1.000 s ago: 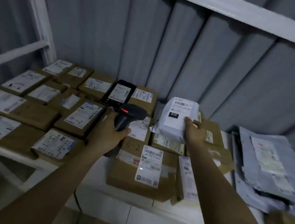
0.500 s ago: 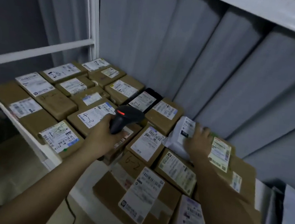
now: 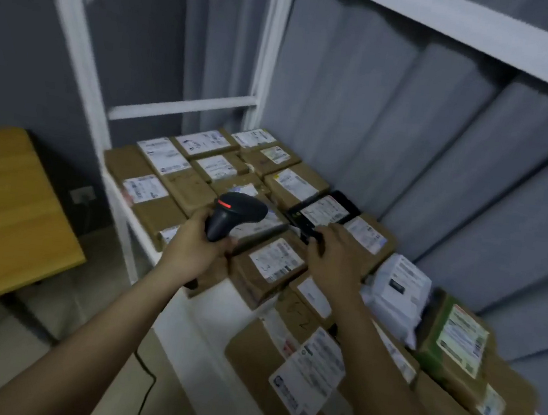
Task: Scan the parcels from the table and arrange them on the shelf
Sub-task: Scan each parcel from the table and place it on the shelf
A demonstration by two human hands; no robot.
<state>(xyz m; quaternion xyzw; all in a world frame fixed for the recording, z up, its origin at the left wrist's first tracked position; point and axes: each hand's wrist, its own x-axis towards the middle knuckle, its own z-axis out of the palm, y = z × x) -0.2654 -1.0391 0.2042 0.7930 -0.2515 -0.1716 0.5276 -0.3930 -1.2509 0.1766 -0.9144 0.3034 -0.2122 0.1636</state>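
My left hand (image 3: 197, 244) grips a black barcode scanner (image 3: 233, 214) with a red light, held over the brown parcels on the white shelf (image 3: 132, 224). My right hand (image 3: 332, 254) hovers, fingers spread, at the near edge of a black parcel (image 3: 325, 212) with a white label; whether it touches is unclear. The white soft parcel (image 3: 400, 288) lies on the shelf to the right of that hand, between brown boxes and a green-labelled box (image 3: 457, 336). Several brown labelled boxes (image 3: 274, 264) fill the shelf.
A wooden table (image 3: 6, 209) stands at the left, past the shelf's white upright posts (image 3: 78, 45). Grey corrugated wall runs behind the shelf. A white upper shelf beam (image 3: 459, 33) crosses overhead. A black cable (image 3: 147, 385) trails on the floor below.
The white soft parcel was set down on the shelf and let go. My right hand moved left to the black parcel. The view swung left, bringing the wooden table into sight.
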